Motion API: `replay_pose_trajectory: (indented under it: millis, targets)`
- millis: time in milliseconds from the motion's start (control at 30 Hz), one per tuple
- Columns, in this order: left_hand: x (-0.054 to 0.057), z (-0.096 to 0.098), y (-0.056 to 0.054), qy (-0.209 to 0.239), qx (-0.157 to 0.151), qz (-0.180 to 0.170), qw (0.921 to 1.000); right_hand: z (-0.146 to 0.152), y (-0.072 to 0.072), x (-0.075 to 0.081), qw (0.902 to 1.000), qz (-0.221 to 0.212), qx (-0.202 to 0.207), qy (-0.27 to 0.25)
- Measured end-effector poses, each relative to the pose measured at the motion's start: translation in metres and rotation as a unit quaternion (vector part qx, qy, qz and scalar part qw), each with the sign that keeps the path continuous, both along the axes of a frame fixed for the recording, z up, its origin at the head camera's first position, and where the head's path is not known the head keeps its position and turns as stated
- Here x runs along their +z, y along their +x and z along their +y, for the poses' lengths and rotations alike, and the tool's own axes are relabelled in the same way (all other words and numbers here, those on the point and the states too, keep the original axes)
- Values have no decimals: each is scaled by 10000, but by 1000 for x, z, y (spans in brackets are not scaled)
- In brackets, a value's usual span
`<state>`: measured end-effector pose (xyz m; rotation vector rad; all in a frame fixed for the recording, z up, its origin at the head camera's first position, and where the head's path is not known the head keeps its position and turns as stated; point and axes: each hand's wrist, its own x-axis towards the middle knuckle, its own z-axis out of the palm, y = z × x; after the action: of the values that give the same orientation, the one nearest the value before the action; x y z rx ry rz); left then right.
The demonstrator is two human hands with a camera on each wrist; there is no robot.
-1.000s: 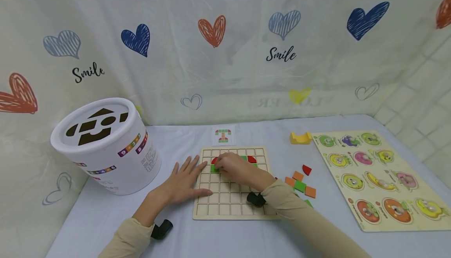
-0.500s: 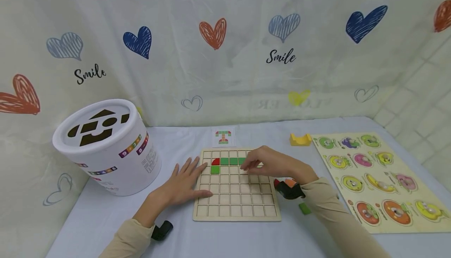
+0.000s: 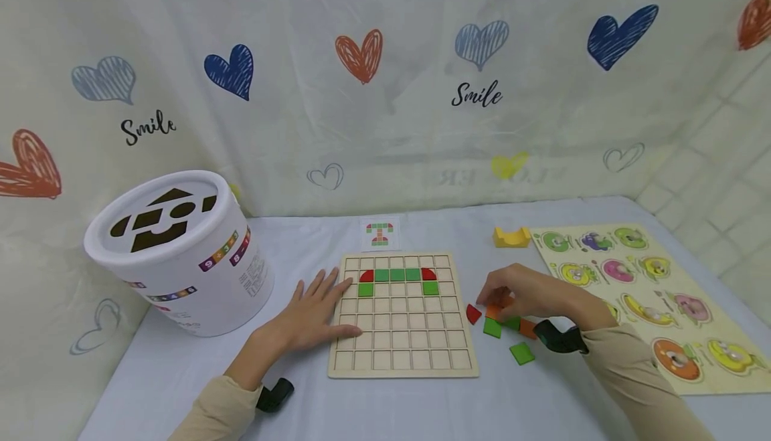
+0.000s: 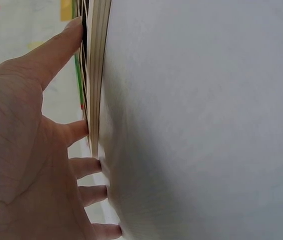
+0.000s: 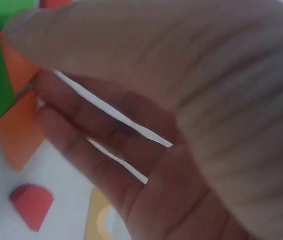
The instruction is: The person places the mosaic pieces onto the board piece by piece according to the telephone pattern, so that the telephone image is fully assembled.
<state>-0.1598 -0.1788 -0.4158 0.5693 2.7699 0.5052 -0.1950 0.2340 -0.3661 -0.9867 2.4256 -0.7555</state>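
Observation:
A wooden grid board point(image 3: 397, 340) lies flat on the table. On it, several green square tiles point(image 3: 397, 275) form a row between two red quarter-circle tiles point(image 3: 428, 274), with a green square below each end. My left hand point(image 3: 304, 320) is spread at the board's left edge; its thumb and index finger point(image 4: 76, 131) touch the board. Right of the board, my right hand point(image 3: 530, 292) reaches into loose tiles, its thumb and fingers at the orange square tiles point(image 5: 21, 132). No tile is lifted. Loose green squares point(image 3: 522, 353) and a red quarter-circle point(image 3: 474, 314) lie near it.
A pattern card point(image 3: 380, 234) with a T shape lies behind the board. At the left stands a white shape-sorter bucket point(image 3: 199, 287). A yellow arch block point(image 3: 512, 237) and a fruit puzzle board point(image 3: 656, 314) are on the right.
My right hand has left the tiles on the board and moved right to the loose pile, uncovering the right end of the row. The left hand has stayed in place.

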Motion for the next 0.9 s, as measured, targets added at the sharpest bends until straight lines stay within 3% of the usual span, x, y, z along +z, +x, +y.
replay_pose_trajectory:
  millis: [333,600,900]
  targets:
    - [-1,-1,0,16,-28,51,10000,3,-4,-6,9998,157,-66,-44]
    - [0,-1,0,21,-32,34,10000,2,-5,-6,9993,4,-368,16]
    - [-1,-2,0,33,10,-7,10000,4,-10,-9,9993,-34,-224,-283]
